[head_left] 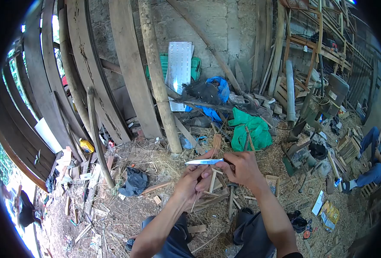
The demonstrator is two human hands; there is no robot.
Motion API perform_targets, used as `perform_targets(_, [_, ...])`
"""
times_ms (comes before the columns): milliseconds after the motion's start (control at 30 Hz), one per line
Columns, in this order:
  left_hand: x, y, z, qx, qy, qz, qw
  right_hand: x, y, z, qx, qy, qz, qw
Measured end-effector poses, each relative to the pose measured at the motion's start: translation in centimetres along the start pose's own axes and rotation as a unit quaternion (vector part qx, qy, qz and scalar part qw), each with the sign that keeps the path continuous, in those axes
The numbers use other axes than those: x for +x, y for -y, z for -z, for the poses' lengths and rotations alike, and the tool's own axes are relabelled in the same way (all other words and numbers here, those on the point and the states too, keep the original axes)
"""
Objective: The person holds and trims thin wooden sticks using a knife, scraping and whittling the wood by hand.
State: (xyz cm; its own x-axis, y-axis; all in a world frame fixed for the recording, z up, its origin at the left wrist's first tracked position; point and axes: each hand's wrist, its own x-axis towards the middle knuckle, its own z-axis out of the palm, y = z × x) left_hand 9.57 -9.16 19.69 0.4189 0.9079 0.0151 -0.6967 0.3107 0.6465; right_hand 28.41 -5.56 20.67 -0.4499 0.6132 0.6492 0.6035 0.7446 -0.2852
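My right hand grips a knife by its handle end, with the bright blade pointing left across the fingers of my left hand. My left hand is curled, palm partly up, just below the blade. A thin wooden stick shows under its palm; whether the fingers hold it is unclear. Beyond the fingertips a small flat piece of wood stands up, its lower part hidden. Between and below my hands is a small light wooden frame.
A green bag lies ahead beside blue plastic sheeting. A wooden pole and leaning planks stand ahead. Straw and wood scraps cover the floor. A seated person's legs are at right; another person is at left.
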Motion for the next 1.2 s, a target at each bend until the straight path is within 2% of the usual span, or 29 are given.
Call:
perform_targets(133, [0.0,-0.2,0.2,0.002,0.001,0.0,1.0,0.2,-1.0,0.6,-0.02,-0.038,-0.023,0.999])
perform_targets(167, [0.0,-0.2,-0.1,0.018,-0.025,0.002,1.0,0.1,-1.2,0.7,-0.024,-0.053,-0.041,0.997])
perform_targets(200, [0.1,-0.2,-0.4,0.034,-0.05,0.002,0.998,0.2,-1.2,0.7,-0.024,-0.053,-0.039,0.998])
perform_targets(300, [0.1,0.0,-0.3,0.06,-0.037,-0.008,0.997,-0.2,-0.4,0.2,-0.015,-0.049,-0.06,0.997])
perform_targets(367, [0.0,0.2,-0.5,0.064,-0.037,-0.004,0.997,-0.1,0.1,-0.2,-0.002,-0.067,0.007,0.998])
perform_targets(433, [0.0,0.2,-0.7,0.072,-0.041,0.004,0.997,0.2,-0.5,-0.2,-0.008,-0.083,0.028,0.996])
perform_targets(533, [0.2,0.3,-0.6,0.078,-0.066,0.014,0.995,0.1,-1.3,0.2,-0.008,-0.059,-0.047,0.997])
perform_targets(633, [0.5,0.3,0.3,0.053,-0.05,0.018,0.997,0.1,-2.2,0.1,-0.029,-0.01,-0.062,0.998])
perform_targets(667, [0.2,0.1,0.1,0.055,-0.048,0.021,0.997,-0.1,-3.1,-0.1,-0.03,-0.012,-0.064,0.997])
perform_targets(733, [-0.4,-0.2,-0.6,0.079,-0.001,0.009,0.997,-0.4,-5.8,-0.2,-0.061,-0.067,-0.148,0.985])
perform_targets(767, [-0.6,-0.3,-0.7,0.082,0.0,0.009,0.997,-0.8,-7.1,0.3,-0.06,-0.069,-0.148,0.985])
perform_targets(833, [-0.8,-0.4,-0.9,0.154,-0.02,-0.011,0.988,-1.0,-8.2,1.5,0.053,-0.033,-0.294,0.954])
perform_targets(867, [-0.6,-0.4,-0.8,0.152,-0.02,-0.012,0.988,-1.3,-8.2,1.2,0.051,-0.031,-0.293,0.954])
perform_targets(933, [-0.2,-0.3,-0.6,0.21,-0.019,-0.018,0.977,-0.8,-4.4,1.3,0.239,-0.068,-0.194,0.949])
perform_targets(967, [0.1,-0.2,-0.7,0.208,-0.018,-0.015,0.978,-0.4,-2.7,1.6,0.238,-0.068,-0.197,0.949])
perform_targets(1033, [0.3,0.1,-0.9,0.24,-0.039,-0.019,0.97,0.0,-0.1,1.9,0.423,0.036,-0.262,0.867])
perform_targets(1200, [0.1,0.2,-1.1,0.22,-0.017,0.015,0.975,0.2,-0.3,1.6,0.47,0.059,-0.24,0.847])
